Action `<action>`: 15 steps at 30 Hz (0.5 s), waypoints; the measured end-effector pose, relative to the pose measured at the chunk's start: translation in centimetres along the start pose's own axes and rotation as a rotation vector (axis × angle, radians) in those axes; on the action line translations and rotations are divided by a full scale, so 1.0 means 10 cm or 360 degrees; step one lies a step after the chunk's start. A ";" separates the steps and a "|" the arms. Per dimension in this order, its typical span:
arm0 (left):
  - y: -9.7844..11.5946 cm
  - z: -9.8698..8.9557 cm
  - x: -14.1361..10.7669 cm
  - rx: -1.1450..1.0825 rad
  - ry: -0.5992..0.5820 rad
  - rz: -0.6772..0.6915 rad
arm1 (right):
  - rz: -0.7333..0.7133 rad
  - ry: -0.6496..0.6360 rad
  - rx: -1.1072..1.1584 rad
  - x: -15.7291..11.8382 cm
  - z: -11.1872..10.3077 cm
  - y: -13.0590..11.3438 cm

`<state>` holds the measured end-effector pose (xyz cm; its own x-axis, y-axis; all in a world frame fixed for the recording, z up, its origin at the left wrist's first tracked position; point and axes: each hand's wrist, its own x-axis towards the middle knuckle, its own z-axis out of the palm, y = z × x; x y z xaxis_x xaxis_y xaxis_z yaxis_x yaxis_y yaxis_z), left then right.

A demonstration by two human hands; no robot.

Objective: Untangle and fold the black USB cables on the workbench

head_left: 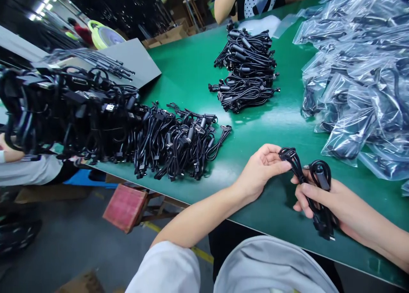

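Note:
Near the table's front edge, my right hand (319,195) is wrapped round a folded bundle of black cable (298,169), which hangs tilted with a plug at its lower end. My left hand (265,167) pinches the bundle's upper left end between thumb and fingers, by a small connector. A thicker cylinder on the cable (323,181) shows above my right thumb. Parts of the bundle inside my right palm are hidden.
The green table (265,133) bears a long heap of coiled black cables (188,139) on the left and a stack of cable bundles (244,71) at the back. Clear plastic bags (354,93) with cables pile up on the right. A person (255,1) sits opposite. A red-topped stool (124,208) stands below.

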<state>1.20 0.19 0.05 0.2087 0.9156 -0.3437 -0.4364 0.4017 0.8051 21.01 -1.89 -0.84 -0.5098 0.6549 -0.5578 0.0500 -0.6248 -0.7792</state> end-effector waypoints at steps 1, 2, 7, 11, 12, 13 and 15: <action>0.00 0.01 -0.01 0.0009 -0.0017 0.0032 | -0.0002 0.0004 0.0029 0.00 0.01 -0.02; 0.00 0.02 -0.01 0.0028 -0.0032 0.0063 | -0.0005 0.0003 0.0055 0.00 0.02 -0.02; -0.01 0.05 -0.01 0.0033 -0.0009 0.0064 | 0.0037 -0.0022 0.0180 -0.01 -0.02 0.00; -0.01 0.04 -0.01 -0.0029 0.0033 0.0036 | 0.0111 -0.0044 0.0328 -0.01 -0.08 0.01; -0.01 0.04 0.00 -0.0033 0.0027 0.0032 | 0.0123 -0.0049 0.0363 -0.01 -0.09 0.01; -0.01 0.04 0.00 -0.0035 0.0023 0.0032 | 0.0129 -0.0052 0.0393 -0.01 -0.09 0.01; -0.02 0.03 0.00 -0.0029 0.0013 0.0033 | 0.0124 -0.0053 0.0434 -0.02 -0.09 0.00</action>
<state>1.57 0.12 0.08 0.1923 0.9238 -0.3311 -0.4566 0.3829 0.8031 21.87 -1.62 -1.03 -0.5417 0.5888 -0.5999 -0.1402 -0.7669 -0.6262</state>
